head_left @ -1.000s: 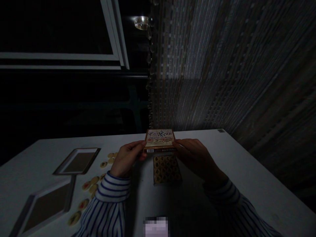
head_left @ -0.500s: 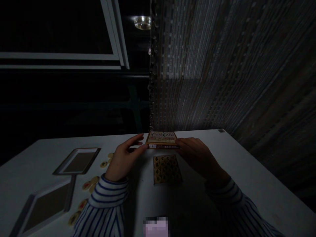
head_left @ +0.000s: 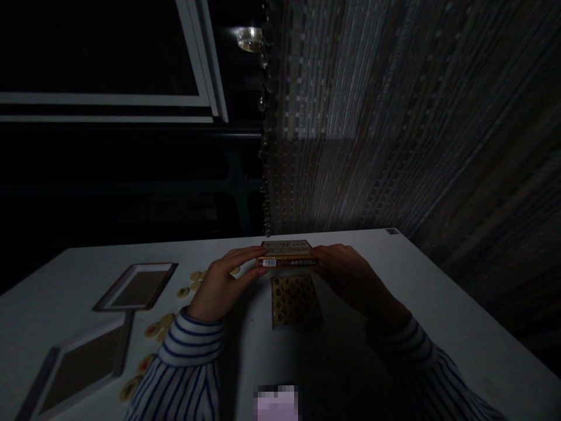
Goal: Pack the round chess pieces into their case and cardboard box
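Note:
A flat printed box (head_left: pixel 287 249) with a barcode on its near side is held up between my two hands. My left hand (head_left: pixel 221 283) grips its left end, fingers on top and thumb below. My right hand (head_left: pixel 350 278) is closed on the right end. Nearer me, on the white table, lies a shallow square box of xiangqi pieces (head_left: pixel 297 301), set in rows with dark characters. Loose round xiangqi pieces (head_left: pixel 183 292) lie left of my left forearm, some with red marks, and the sleeve partly covers them.
Two open, shallow box halves rest at the left: one farther tray (head_left: pixel 138 286) and one nearer tray (head_left: pixel 83 368). The white table (head_left: pixel 438 327) ends at a hanging string curtain (head_left: pixel 350 117) behind. A small printed label (head_left: pixel 392 231) sits at the far right corner.
My left fingers have closed onto the printed box's left end, where they were raised off its top before. The box has tipped slightly, showing more of its near side.

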Demonstrator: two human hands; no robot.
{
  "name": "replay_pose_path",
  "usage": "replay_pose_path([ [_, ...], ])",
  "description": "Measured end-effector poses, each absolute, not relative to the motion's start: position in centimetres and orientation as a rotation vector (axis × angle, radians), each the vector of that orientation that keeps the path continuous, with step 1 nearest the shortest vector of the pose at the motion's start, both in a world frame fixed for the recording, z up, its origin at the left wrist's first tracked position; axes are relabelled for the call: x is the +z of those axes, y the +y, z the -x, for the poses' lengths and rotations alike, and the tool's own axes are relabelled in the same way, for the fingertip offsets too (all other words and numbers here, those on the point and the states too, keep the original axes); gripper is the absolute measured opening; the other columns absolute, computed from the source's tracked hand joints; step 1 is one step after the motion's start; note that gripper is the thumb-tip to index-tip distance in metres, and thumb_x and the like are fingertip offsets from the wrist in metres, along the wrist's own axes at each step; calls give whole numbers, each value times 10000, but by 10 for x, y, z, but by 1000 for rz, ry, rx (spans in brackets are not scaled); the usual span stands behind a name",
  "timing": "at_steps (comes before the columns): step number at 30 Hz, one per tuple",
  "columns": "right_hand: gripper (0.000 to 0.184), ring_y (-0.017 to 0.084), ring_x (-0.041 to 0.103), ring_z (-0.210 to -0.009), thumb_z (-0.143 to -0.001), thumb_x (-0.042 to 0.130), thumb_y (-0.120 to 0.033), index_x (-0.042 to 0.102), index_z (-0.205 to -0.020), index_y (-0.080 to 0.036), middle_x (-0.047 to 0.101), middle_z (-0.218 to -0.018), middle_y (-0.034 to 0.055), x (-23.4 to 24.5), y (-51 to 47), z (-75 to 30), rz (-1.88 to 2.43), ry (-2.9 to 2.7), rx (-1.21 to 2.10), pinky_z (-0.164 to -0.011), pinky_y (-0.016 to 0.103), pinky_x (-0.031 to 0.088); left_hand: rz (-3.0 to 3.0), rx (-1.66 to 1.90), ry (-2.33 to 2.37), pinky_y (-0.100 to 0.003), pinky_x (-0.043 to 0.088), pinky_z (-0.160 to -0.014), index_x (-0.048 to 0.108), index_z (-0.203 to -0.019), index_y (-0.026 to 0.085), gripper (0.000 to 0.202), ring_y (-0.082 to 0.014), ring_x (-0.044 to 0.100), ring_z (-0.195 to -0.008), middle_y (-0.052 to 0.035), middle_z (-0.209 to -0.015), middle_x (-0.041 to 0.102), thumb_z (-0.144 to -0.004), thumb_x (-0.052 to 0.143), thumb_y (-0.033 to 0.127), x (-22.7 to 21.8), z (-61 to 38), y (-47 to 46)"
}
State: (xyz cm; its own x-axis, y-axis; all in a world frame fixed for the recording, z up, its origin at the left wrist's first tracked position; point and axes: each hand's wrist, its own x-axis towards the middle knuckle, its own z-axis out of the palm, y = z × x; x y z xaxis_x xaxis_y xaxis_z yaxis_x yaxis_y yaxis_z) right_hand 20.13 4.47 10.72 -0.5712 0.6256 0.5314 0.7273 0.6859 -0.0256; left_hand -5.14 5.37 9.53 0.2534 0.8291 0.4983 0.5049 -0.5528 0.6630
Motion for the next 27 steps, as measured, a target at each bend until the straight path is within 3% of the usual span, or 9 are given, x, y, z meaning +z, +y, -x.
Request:
replay_pose_path([
  [14, 301, 186, 524, -888, -856, 405, -273, 469, -1123, -150, 586, -1024, 94, 100, 51, -204, 999, -2310, -217, -748, 340, 429, -2108, 1223, 1285, -337, 427, -870, 601, -1014, 222, 316, -189, 561, -948, -41, -993, 630, -730, 557, 352, 94, 45, 53],
  [27, 293, 184, 538, -928, -856, 409, -248, 482, -1125, -155, 599, -1032, 88, 93, 55, -205, 986, -2249, -177, -799, 354, 456, -2071, 1159, 1373, -320, 425, -867, 600, -1024, 216, 344, -191, 569, -949, -40, -1022, 631, -746, 521, 403, 90, 39, 55],
])
